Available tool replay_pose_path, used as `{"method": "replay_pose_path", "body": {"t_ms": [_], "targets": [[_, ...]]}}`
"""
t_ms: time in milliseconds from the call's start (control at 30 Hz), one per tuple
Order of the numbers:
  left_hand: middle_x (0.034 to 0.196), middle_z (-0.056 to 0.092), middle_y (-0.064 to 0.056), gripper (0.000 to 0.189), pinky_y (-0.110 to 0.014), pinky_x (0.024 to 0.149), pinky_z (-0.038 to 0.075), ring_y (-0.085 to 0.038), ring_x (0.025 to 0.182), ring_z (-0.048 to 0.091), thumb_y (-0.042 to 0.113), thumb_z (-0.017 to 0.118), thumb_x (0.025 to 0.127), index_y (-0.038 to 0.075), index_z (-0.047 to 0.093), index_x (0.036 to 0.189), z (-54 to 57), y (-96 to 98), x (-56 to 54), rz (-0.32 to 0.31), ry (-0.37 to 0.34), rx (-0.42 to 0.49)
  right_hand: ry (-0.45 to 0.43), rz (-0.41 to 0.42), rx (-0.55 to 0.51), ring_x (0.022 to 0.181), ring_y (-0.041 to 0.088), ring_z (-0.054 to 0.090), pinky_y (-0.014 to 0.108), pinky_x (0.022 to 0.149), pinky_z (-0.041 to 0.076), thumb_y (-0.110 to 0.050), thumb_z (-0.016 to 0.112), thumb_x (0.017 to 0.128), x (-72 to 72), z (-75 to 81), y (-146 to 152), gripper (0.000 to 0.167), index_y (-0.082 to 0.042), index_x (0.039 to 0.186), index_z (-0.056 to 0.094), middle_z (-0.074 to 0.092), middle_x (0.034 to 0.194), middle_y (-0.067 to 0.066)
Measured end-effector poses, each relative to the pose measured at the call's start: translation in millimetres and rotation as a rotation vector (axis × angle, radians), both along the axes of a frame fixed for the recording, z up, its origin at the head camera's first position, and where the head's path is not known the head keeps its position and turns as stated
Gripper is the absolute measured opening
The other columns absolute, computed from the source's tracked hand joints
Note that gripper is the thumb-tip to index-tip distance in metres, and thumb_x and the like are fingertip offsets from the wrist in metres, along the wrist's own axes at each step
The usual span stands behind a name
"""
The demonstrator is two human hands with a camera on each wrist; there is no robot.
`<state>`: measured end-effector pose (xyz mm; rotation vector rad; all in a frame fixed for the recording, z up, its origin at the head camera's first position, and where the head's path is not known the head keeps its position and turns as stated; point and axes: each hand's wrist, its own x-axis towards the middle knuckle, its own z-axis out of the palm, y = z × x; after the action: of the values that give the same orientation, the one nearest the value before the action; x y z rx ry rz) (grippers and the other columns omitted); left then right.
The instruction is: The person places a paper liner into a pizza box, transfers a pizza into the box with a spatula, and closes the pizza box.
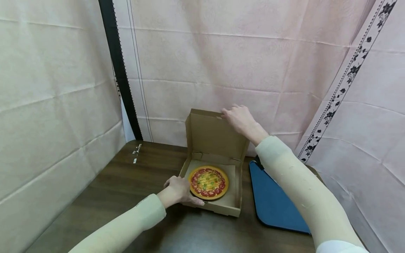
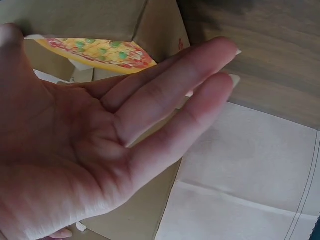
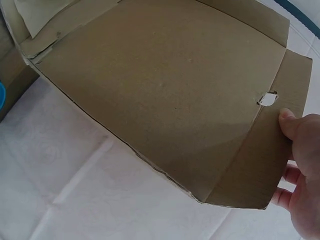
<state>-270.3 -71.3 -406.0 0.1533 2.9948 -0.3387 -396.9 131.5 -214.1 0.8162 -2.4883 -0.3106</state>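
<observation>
A small cardboard pizza box (image 1: 221, 208) sits on the table with its lid (image 1: 216, 138) raised. Inside lies a round toy-like pizza (image 1: 209, 182) with red, yellow and green topping. My left hand (image 1: 179, 189) is at the box's front left corner. Its fingers are extended in the left wrist view, and the thumb (image 2: 11, 42) touches the cardboard. At the lid's upper edge, my right hand (image 1: 238, 120) pinches the front flap (image 3: 250, 172) between thumb and fingers, near a small slot.
A blue flat board (image 1: 275, 203) lies right of the box, partly under my right forearm. Small white stickers (image 1: 136, 151) mark the wooden table (image 1: 120, 196) at the back left. Pale cloth sheets (image 1: 221, 56) hang round the back and sides.
</observation>
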Motion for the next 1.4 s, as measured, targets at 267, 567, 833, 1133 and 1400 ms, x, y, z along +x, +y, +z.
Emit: {"method": "replay_pose_path", "body": {"t_ms": [267, 567, 833, 1133, 1400], "targets": [[0.104, 0.069, -0.013, 0.115, -0.051, 0.074, 0.057, -0.031, 0.089, 0.066, 0.101, 0.043, 0.05, 0.009, 0.07, 0.115, -0.9, 10.7, 3.3, 0.022, -0.039, -0.047, -0.029, -0.009, -0.006, 0.092, 0.028, 0.062, 0.039, 0.068, 0.049, -0.013, 0.056, 0.097, -2.5, -8.4, 6.4, 0.008, -0.013, 0.1, 0.064, 0.074, 0.102, 0.006], [0.093, 0.071, -0.012, 0.11, -0.047, 0.072, 0.058, -0.03, 0.081, 0.069, 0.1, 0.039, 0.055, 0.01, 0.072, 0.111, -2.5, 11.2, 4.8, -0.005, -0.026, -0.088, -0.028, -0.021, -0.025, 0.094, 0.028, 0.062, 0.039, 0.068, 0.048, -0.018, 0.055, 0.098, -3.8, -12.1, 10.1, 0.011, -0.014, 0.098, 0.065, 0.075, 0.102, 0.004], [0.08, 0.07, -0.013, 0.114, -0.049, 0.071, 0.058, -0.032, 0.076, 0.069, 0.102, 0.035, 0.053, 0.007, 0.074, 0.103, -7.1, 11.3, 3.8, -0.023, 0.031, -0.101, -0.018, -0.003, -0.06, 0.089, 0.028, 0.062, 0.039, 0.065, 0.047, -0.026, 0.054, 0.099, -6.9, -13.6, 14.5, 0.018, -0.013, 0.097, 0.066, 0.075, 0.096, 0.005], [0.115, 0.068, -0.02, 0.12, -0.056, 0.082, 0.054, -0.038, 0.099, 0.067, 0.099, 0.038, 0.056, 0.007, 0.062, 0.128, -7.5, -0.8, 3.7, 0.007, 0.064, 0.046, 0.001, 0.017, -0.063, 0.086, 0.028, 0.062, 0.037, 0.064, 0.046, -0.026, 0.056, 0.098, -7.4, -8.4, 16.2, 0.017, -0.013, 0.099, 0.067, 0.075, 0.096, 0.007], [0.152, 0.041, -0.014, 0.129, -0.057, 0.081, 0.053, -0.041, 0.119, 0.057, 0.095, 0.038, 0.063, 0.0, 0.029, 0.15, -15.8, -25.6, 4.5, 0.005, 0.042, 0.178, -0.009, 0.035, -0.097, 0.087, 0.03, 0.061, 0.044, 0.073, 0.05, -0.023, 0.054, 0.099, -9.2, -6.8, 21.0, 0.017, -0.012, 0.1, 0.066, 0.075, 0.098, 0.007]]}}
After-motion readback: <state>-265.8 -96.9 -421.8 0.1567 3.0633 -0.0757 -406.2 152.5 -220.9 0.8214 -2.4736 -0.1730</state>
